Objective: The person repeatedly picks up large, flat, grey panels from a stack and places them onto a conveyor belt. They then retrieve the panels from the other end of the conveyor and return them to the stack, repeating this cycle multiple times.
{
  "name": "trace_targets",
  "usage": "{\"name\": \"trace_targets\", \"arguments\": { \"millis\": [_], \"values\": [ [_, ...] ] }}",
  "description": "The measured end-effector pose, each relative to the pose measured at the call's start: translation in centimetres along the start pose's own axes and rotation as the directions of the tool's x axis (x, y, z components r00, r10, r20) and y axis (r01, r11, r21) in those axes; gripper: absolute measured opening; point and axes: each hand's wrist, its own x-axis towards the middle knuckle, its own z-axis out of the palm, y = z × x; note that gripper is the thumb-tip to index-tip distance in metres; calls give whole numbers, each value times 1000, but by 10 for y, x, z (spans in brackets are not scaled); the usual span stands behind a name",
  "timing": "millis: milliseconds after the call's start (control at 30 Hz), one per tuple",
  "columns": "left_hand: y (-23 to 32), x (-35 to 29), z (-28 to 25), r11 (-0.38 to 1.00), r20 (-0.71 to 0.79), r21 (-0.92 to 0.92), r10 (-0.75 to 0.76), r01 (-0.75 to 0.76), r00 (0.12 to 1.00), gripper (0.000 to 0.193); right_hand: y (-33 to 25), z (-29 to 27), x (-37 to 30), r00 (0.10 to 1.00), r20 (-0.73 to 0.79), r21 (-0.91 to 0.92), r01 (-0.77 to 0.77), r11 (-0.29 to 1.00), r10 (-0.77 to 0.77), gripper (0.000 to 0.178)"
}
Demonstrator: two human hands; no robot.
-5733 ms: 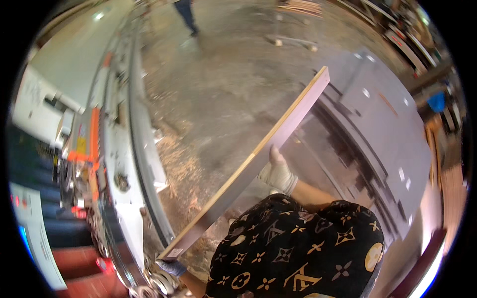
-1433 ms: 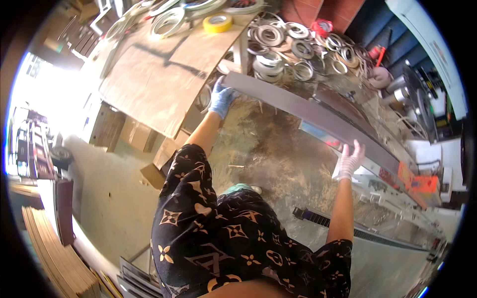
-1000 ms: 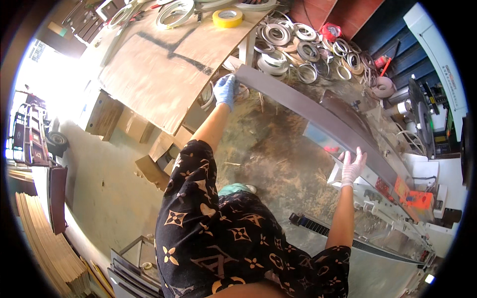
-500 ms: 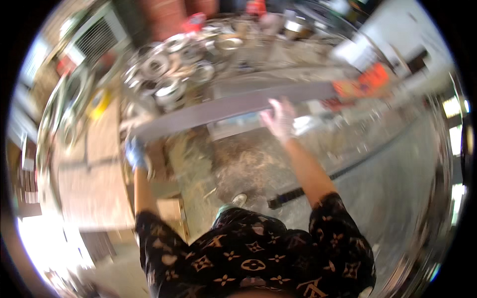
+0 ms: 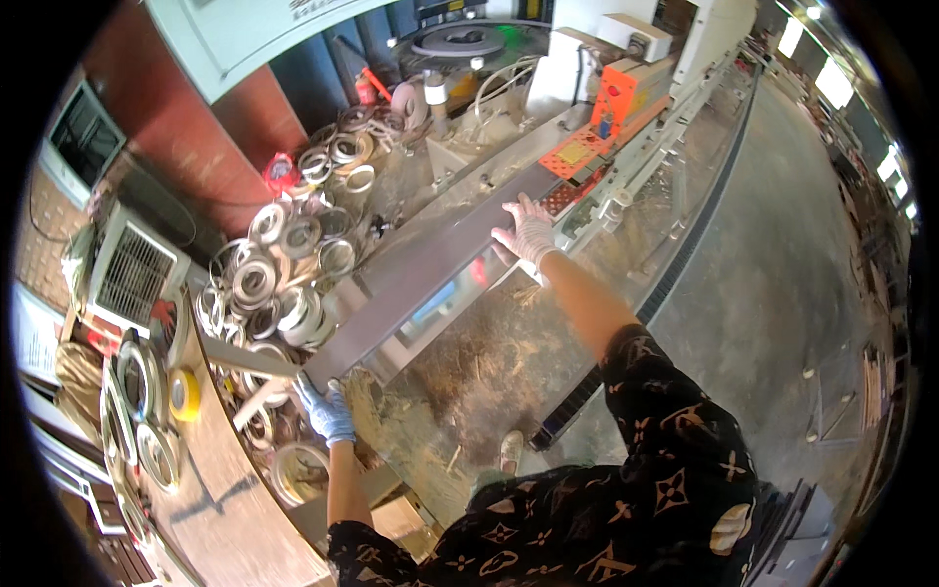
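Note:
A long, narrow grey-brown board (image 5: 430,256) slopes from lower left up to an orange perforated guard (image 5: 577,157) on a machine. My left hand (image 5: 326,411), in a bluish glove, grips the board's near left corner, with fingers and thumb at its end. Farther along, my right hand (image 5: 528,230) in a white glove rests at the board's right edge close to the guard, its fingers spread over the top face. The board's far end runs up to the guard, where it is hidden. Below the board, a pale metal frame (image 5: 401,352) shows in part.
Many rolls of edge banding (image 5: 256,279) lie heaped left of the board. A wooden tabletop (image 5: 225,489) with coils and a yellow tape roll (image 5: 183,394) stands at the left. Along the floor runs a black slotted strip (image 5: 699,230). Red panels (image 5: 235,147) stand behind the heap.
The view has turned and sharpened, showing more of the machine at the far right. The board now slants more steeply in the picture. Both hands stay at it, the right one now laid over its edge.

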Motion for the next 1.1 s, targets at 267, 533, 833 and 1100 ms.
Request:
{"name": "trace_targets", "arguments": {
  "millis": [267,533,833,1100],
  "values": [
    [97,-8,15,944,-70,279,204,-177,977,84,-18,-88,-112,969,242,844,-237,481,53,53],
    [204,-160,105,528,333,-848,470,42,818,44,74,-262,-458,941,-1,95,-336,937,338,39],
    [367,-363,93,533,589,-793,795,296,148,34,204,-386,-882,-582,-399,893,-421,157,709,60],
    [389,-488,81,610,626,-698,774,375,-93,21,309,-474,-999,-680,105,849,441,290,726,54]
  ]
}}
